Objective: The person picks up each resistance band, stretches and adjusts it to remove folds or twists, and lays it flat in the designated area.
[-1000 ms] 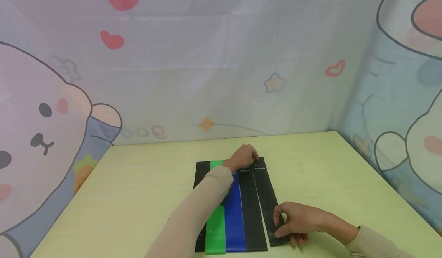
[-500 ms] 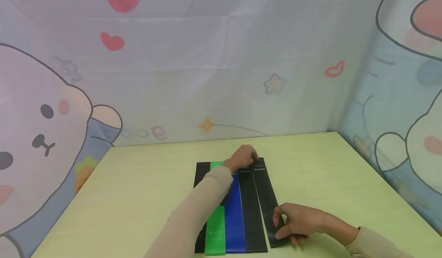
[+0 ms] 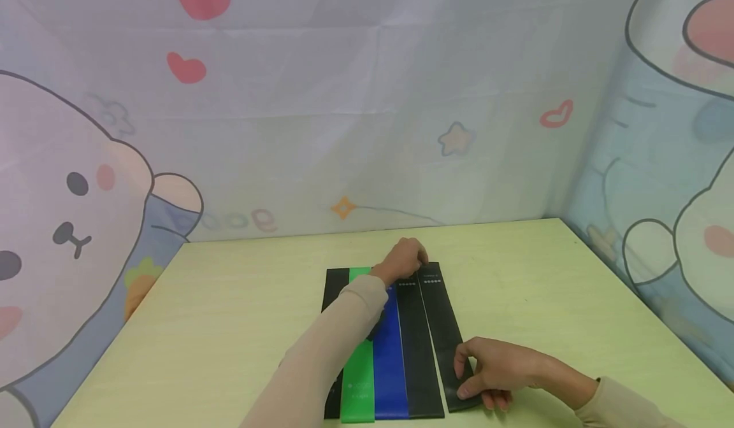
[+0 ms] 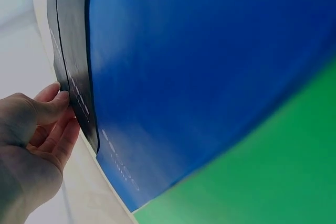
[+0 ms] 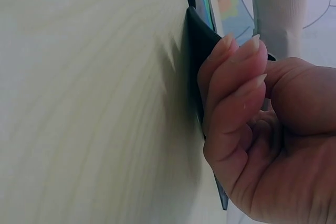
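Observation:
Flat exercise bands lie side by side, lengthwise to me. From the left they are a black band point(image 3: 335, 281), a green band point(image 3: 358, 386), a blue band point(image 3: 390, 364), another black band point(image 3: 418, 339) and the rightmost black band point(image 3: 443, 313). That last one slants, with a thin wedge of table between it and its neighbour at the near end. My left hand point(image 3: 403, 259) reaches across and pinches its far end, close beside the neighbouring band point(image 4: 76, 40). My right hand point(image 3: 499, 365) pinches its near right corner, thumb on top, fingers curled at the edge; the band lifts slightly there.
The bands lie on a pale yellow table point(image 3: 229, 326). A cartoon-print cloth point(image 3: 367, 97) stands behind it and along both sides. My left sleeve point(image 3: 321, 358) covers parts of the green and leftmost black bands.
Both hands stay almost in place. The far end of the rightmost black band has shifted very slightly to the right.

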The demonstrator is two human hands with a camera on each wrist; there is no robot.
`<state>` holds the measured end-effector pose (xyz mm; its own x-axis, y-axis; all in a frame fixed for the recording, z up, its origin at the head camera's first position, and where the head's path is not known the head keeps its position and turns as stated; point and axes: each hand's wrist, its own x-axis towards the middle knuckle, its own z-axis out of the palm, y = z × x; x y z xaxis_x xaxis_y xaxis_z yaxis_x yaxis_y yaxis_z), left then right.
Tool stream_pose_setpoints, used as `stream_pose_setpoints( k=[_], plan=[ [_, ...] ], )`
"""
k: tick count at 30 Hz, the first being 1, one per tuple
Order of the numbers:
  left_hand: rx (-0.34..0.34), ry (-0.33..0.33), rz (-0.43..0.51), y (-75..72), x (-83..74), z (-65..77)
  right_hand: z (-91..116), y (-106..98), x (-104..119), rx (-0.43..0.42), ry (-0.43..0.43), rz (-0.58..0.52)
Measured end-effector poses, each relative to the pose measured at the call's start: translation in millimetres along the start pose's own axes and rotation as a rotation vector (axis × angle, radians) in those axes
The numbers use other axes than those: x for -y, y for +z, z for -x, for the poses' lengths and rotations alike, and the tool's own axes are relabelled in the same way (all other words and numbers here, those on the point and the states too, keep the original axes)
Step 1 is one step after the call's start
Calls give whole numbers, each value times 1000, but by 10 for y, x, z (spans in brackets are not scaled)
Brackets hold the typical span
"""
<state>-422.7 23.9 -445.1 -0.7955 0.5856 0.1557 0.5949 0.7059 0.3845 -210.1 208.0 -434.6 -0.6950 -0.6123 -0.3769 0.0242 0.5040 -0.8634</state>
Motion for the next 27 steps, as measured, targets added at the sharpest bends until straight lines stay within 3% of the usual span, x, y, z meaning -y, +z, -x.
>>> stream_pose_setpoints(
  k=[27],
  plan=[
    [-14, -26, -45, 15, -43, -18, 4, 67, -36, 19, -5, -17]
  ],
)
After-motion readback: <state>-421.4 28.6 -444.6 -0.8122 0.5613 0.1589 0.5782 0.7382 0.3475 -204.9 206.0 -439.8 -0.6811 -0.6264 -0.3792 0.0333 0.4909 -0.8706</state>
